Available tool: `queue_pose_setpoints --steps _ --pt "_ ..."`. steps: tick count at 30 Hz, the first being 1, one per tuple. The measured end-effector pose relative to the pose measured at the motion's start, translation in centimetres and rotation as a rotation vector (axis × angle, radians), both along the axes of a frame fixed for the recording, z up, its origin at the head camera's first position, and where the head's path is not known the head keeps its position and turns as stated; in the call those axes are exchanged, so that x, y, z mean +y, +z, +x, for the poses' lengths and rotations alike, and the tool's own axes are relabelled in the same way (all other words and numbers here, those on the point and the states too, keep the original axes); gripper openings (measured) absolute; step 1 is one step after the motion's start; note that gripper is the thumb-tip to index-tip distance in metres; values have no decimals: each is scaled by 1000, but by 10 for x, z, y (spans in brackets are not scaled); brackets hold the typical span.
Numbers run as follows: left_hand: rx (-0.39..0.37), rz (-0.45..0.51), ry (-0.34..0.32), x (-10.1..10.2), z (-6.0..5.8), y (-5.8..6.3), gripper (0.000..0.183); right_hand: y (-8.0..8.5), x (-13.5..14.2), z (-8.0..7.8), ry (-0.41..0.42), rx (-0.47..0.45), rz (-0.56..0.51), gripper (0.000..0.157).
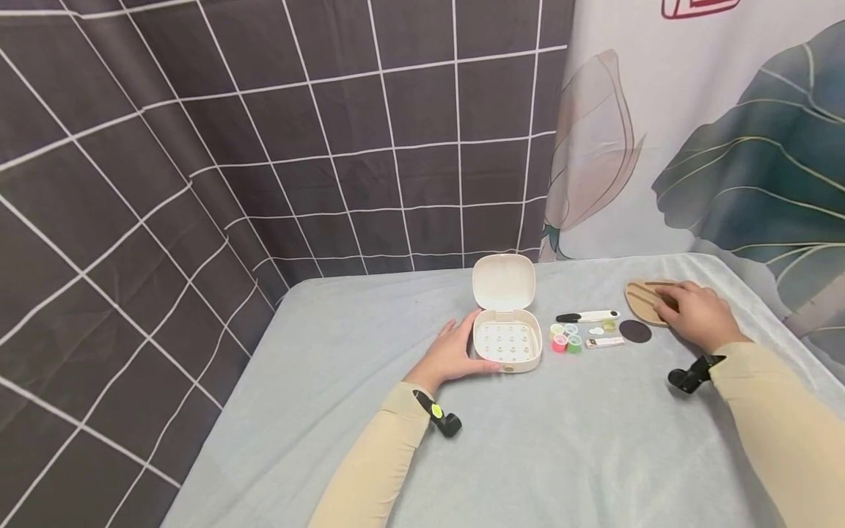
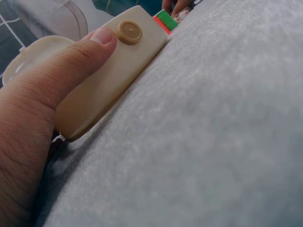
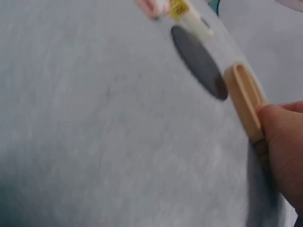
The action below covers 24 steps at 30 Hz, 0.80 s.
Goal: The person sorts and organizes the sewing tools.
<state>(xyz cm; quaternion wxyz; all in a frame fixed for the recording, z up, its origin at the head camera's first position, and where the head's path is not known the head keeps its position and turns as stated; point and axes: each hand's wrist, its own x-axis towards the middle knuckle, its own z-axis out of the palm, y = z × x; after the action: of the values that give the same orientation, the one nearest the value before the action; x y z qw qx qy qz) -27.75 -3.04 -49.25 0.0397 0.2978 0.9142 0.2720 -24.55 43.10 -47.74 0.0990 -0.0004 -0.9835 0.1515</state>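
My left hand holds a cream plastic case by its left side, thumb along the front. The lid stands raised at the back, and a white insert with rows of small holes shows inside. In the left wrist view, the thumb lies beside the round tan button on the case's front. At the far right my right hand grips a tan, rounded wooden piece with grooves. The right wrist view shows the thumb against the wooden piece's edge; the other fingers are mostly hidden.
Between the hands lie several small colored round pots, a black-and-white pen-like tool, a small pink-and-white item and a dark flat disc. A pale cloth covers the table. Curtains hang behind.
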Motion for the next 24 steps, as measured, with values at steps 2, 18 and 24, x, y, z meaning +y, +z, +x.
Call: queue_pose_setpoints --steps 2,18,24 --pt "-6 1 -2 1 0 -1 116 2 0 0 -10 -8 2 46" --pt "-8 7 7 0 -1 -1 117 33 -58 3 6 164 -193 41" --pt "-17 5 10 -1 0 0 116 41 -86 6 57 216 -242 38"
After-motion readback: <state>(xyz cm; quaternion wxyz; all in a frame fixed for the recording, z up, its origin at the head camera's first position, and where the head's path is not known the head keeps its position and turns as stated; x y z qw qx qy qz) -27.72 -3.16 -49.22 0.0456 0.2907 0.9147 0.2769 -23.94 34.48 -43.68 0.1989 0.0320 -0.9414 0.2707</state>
